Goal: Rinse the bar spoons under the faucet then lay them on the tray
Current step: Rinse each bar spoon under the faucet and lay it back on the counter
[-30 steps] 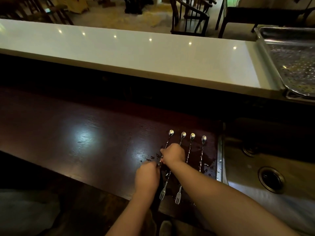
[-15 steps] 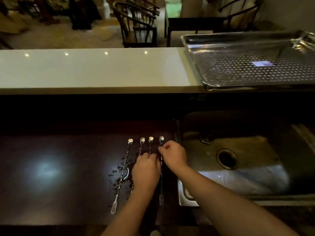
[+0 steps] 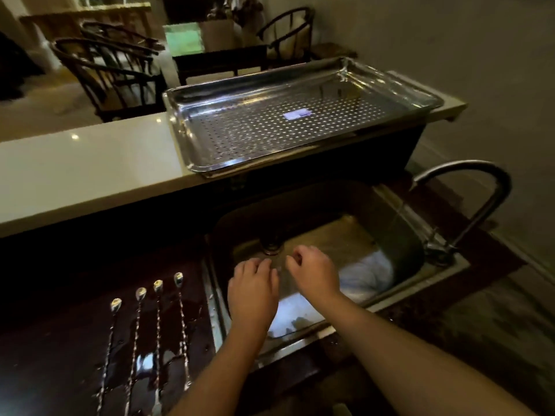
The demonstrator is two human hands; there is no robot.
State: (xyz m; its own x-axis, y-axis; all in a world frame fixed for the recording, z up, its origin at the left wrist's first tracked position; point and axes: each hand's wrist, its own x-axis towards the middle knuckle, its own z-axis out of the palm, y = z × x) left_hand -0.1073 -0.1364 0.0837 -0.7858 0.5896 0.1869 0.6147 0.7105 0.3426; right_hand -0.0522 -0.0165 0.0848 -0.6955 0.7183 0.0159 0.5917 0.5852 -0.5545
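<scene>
A dim bar: a dark wooden counter [image 3: 60, 340], wet in patches, runs beside a steel sink [image 3: 330, 235], and chairs stand in the room beyond; over the sink's basin both hands hang close together, the left hand [image 3: 252, 292] with fingers loosely curled downward, the right hand [image 3: 313, 273] with fingers bent in toward the thumb as though pinching, though whether anything thin lies between them cannot be told in this light; no spoon shows in either hand. Four bar spoons [image 3: 156, 340] lie in a row on the wet counter just left of the sink, bowls pointing away from the person; the faucet [image 3: 468, 199] arches at the sink's right rim, and a thin stream seems to fall from its spout; the perforated tray [image 3: 180, 127] sits on the pale raised ledge [image 3: 75, 169] behind the sink, holding no spoons. To rinse well, I judge each spoon should be pinched at mid-shaft and carried right, under the spout, turned so water runs along the twisted stem, then laid flat on the tray, well apart from its fellows.
</scene>
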